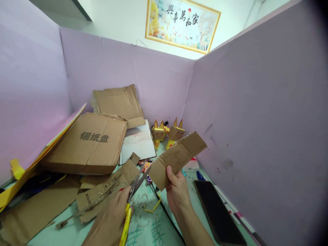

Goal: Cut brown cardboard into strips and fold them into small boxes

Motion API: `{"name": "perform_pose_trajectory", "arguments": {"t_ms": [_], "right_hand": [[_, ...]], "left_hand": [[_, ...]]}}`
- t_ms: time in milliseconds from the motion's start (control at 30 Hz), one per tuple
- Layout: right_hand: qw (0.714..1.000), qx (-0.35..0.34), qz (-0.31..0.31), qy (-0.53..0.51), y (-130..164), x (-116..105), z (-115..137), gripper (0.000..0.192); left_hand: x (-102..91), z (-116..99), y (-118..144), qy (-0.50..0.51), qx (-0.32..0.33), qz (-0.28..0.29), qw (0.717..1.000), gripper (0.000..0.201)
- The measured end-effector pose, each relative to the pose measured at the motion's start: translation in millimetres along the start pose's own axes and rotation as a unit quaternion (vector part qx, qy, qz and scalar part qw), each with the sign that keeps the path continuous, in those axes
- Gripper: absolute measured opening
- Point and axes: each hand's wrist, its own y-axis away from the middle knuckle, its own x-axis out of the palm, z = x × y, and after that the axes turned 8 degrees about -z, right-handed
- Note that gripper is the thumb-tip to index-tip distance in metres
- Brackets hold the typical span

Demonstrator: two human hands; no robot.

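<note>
My right hand [177,193] holds up a long cardboard strip [179,155] with pencil lines drawn on it, gripping its lower end. My left hand [110,222] grips yellow-handled scissors [133,194]. Their blades are slightly apart and point up toward the strip's lower left edge, close to it. Both hands hover over a pale green desk [146,229].
Cardboard sheets are piled at left, one large printed piece [89,141] on top, another [119,102] leaning on the back partition. Two small cardboard figures [166,133] stand at the back. A dark phone [217,213] lies at right. Purple partitions enclose the desk.
</note>
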Motion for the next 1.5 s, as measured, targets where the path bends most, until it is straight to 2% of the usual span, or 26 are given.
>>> {"name": "perform_pose_trajectory", "arguments": {"t_ms": [267,433,567,767,900,1000,1100,1300,1500], "right_hand": [[0.999,-0.011,0.050,0.001,5.0,-0.8,-1.0,0.059],[0.996,-0.029,0.083,0.035,8.3,-2.1,-2.7,0.047],[0.995,-0.015,0.095,0.029,8.5,-2.5,-4.1,0.040],[0.995,0.021,0.098,-0.004,7.1,-2.6,-5.9,0.038],[0.995,0.053,0.082,-0.022,7.4,-2.2,-5.0,0.044],[0.995,0.053,0.083,-0.023,7.8,-0.9,-3.1,0.048],[0.995,0.051,0.084,-0.016,7.9,0.1,-1.6,0.045],[0.995,0.040,0.090,-0.023,7.4,0.4,-2.2,0.043],[0.996,0.017,0.083,-0.013,2.9,-4.5,-7.9,0.043]], "left_hand": [[-5.0,-4.5,3.4,-0.020,-0.012,0.025,0.999,0.041],[-8.3,-8.5,3.9,-0.028,-0.019,0.023,0.999,0.038],[-10.0,-12.3,6.4,-0.026,-0.018,0.012,0.999,0.029],[-12.6,-17.4,6.4,-0.011,-0.007,-0.037,0.999,0.027],[-17.6,-18.3,6.3,-0.021,-0.004,-0.043,0.999,0.027],[-19.9,-16.7,6.1,-0.049,0.004,-0.019,0.999,0.023],[-19.9,-12.5,5.3,-0.072,0.016,0.007,0.997,0.030],[-22.7,-6.8,4.0,-0.170,0.100,0.062,0.978,0.043],[-27.0,-18.8,-2.4,-0.191,0.040,0.136,0.971,0.038]]}}
